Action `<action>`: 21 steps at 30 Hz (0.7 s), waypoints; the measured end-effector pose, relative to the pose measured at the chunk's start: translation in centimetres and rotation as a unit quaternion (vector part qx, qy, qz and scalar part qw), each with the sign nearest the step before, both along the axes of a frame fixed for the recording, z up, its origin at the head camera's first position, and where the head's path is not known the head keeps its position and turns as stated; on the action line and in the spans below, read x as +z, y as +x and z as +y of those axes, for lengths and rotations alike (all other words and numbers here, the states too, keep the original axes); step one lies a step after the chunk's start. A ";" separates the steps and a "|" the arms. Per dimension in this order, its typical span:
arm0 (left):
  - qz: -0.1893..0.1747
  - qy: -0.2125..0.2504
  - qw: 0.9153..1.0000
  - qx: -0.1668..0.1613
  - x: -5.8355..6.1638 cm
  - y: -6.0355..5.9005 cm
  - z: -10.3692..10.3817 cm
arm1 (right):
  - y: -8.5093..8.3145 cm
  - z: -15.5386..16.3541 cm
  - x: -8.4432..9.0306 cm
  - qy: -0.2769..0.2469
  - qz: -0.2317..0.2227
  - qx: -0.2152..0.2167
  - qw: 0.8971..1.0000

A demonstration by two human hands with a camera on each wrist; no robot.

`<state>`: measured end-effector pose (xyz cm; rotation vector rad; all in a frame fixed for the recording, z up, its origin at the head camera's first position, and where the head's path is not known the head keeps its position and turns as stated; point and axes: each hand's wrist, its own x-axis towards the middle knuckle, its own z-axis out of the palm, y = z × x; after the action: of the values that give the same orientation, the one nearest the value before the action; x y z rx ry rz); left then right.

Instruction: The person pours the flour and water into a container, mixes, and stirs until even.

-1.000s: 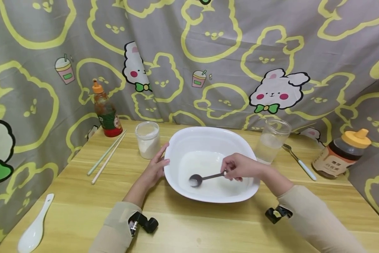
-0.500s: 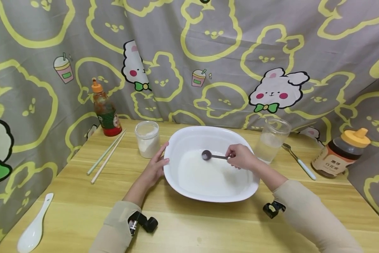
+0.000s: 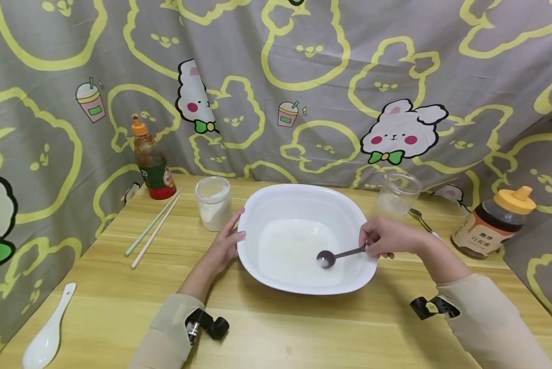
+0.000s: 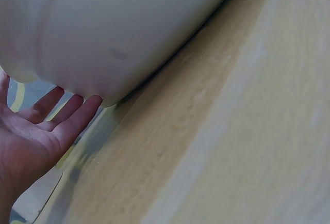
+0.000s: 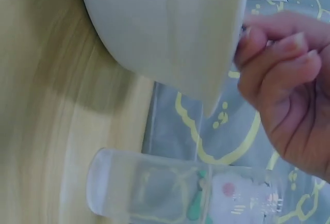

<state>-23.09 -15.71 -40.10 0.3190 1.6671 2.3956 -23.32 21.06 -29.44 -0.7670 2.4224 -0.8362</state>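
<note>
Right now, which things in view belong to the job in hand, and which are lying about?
Likely in the job:
dark brown round scoop, pinched by right-hand fingers
white oval basin, touched by left-hand fingers

Apparently lying about:
white ceramic spoon
green and cream chopsticks
orange-capped red bottle
yellow-capped dark bottle
thin metal utensil
clear jar of white powder, clear round cup: possibly ingredients

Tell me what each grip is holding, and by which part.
The right grip pinches the dark spoon by its handle, toward the end away from the scoop. The left grip holds nothing: its fingers touch the white basin's outer side.
</note>
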 end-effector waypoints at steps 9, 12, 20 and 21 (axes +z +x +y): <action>0.003 -0.006 1.000 0.000 0.0 0.0 -0.1 | -0.6 -3.7 -2.4 -0.060 -0.040 0.004 0.997; 0.004 -0.006 1.000 -0.001 -0.1 0.0 -0.2 | -1.2 -5.4 -3.3 -0.079 -0.033 -0.018 0.996; -0.002 -0.001 1.000 0.000 -0.1 -0.2 -0.1 | -2.4 -7.1 -4.1 -0.051 0.057 -0.124 0.989; -0.002 0.000 1.000 0.000 -0.1 -0.2 -0.1 | -2.4 -6.9 -4.0 -0.044 0.063 -0.134 0.988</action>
<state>-23.27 -15.82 -40.17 0.3134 1.6660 2.3946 -25.74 14.19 -33.45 -0.5472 2.6569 -1.0311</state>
